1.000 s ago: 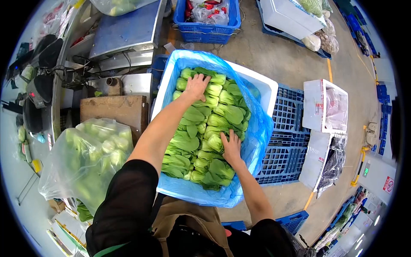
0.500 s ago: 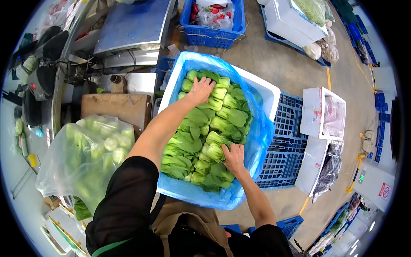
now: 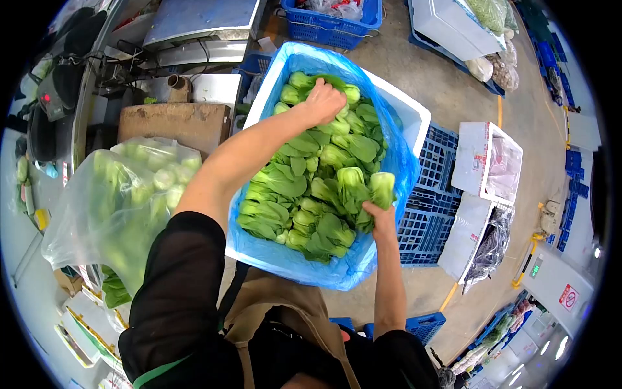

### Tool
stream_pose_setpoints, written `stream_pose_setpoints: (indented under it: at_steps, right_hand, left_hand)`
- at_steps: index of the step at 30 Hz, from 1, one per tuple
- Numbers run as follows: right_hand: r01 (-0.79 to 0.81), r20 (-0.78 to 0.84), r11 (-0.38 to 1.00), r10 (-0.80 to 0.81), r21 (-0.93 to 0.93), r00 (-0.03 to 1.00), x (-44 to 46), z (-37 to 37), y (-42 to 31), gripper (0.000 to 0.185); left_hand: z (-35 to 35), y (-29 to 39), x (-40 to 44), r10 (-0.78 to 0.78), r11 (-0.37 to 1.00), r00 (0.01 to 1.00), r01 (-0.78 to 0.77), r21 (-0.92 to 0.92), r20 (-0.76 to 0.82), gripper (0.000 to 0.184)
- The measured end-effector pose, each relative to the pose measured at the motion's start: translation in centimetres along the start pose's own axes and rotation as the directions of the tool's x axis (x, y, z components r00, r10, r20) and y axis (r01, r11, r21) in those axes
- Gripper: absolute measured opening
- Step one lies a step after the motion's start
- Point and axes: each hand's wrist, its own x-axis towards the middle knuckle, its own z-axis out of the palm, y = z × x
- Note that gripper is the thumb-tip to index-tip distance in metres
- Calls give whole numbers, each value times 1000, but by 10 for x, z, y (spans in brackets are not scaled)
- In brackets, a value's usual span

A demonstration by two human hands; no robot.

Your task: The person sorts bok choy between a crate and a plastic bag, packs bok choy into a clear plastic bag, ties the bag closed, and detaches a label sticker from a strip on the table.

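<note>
Rows of green bok choy (image 3: 278, 178) fill a white foam box (image 3: 414, 117) lined with a blue plastic bag (image 3: 304, 275). My left hand (image 3: 325, 102) is at the far end of the rows, its fingers closed on the leaves of a bok choy whose pale base shows beside it. At the right side of the box, my right hand (image 3: 381, 217) grips a bok choy (image 3: 382, 188) by its leaves, with the pale base pointing up. Another bok choy (image 3: 350, 178) stands tilted up just left of it.
A clear bag of bok choy (image 3: 139, 188) lies at the left beside a brown board (image 3: 172, 126). Blue pallets (image 3: 427, 194) and foam boxes (image 3: 483, 159) stand at the right. A blue crate (image 3: 330, 26) is ahead, near a metal scale (image 3: 201, 23).
My right hand has closed on a bok choy and raised it, base up. My left hand's fingers have drawn together on leaves at the far end. The view has shifted, so the box appears higher.
</note>
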Motion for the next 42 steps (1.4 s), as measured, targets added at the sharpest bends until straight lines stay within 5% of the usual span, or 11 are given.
stream_pose_setpoints:
  at_steps: [7, 11, 14, 18, 26, 29, 33, 38, 39, 40, 42]
  right_hand:
    - [-173, 158, 825, 103, 537, 982, -19, -38, 10, 39]
    - [-99, 68, 878, 76, 469, 995, -63, -2, -31, 45]
    - [738, 326, 674, -692, -25, 644, -99, 25, -30, 53]
    - [116, 442, 902, -312, 417, 841, -119, 73, -87, 61]
    - [108, 820, 855, -517, 507, 248, -246, 254, -137, 75]
    - [180, 862, 843, -493, 506, -117, -253, 324, -131, 74]
    - [421, 912, 809, -359, 409, -196, -315, 424, -93, 78]
    - [849, 852, 175, 76, 499, -517, -321, 535, -27, 50]
    - [746, 744, -89, 212, 661, -634, -302, 559, -7, 63]
    - [680, 712, -231, 340, 696, -614, -283, 571, 13, 71]
    - [610, 761, -461, 459, 645, -458, -235, 578, 52, 77]
  left_hand:
    - [-117, -20, -46, -354, 808, 855, 484, -336, 379, 36]
    - [-175, -25, -143, -341, 745, 940, 276, -607, 9, 38]
    - [-274, 14, -279, -512, 562, 850, 221, -797, -126, 40]
    - [-308, 37, -470, -744, 151, 668, 197, -969, 20, 42]
    - [-247, 48, -685, -998, 61, 0, 410, -910, -67, 36]
    - [-186, 21, -683, -989, 145, 86, 751, -645, -122, 39]
    - [-42, 11, -631, -973, 218, 222, 821, -528, -56, 33]
    - [-9, 38, -622, -845, 355, 118, 854, -382, -522, 40]
    - [-57, 42, -632, -990, 93, 142, 727, -681, 17, 43]
    - [-53, 48, -636, -930, 312, 111, 742, -594, -349, 46]
    - [-53, 55, -639, -951, 294, 143, 692, -659, -275, 45]
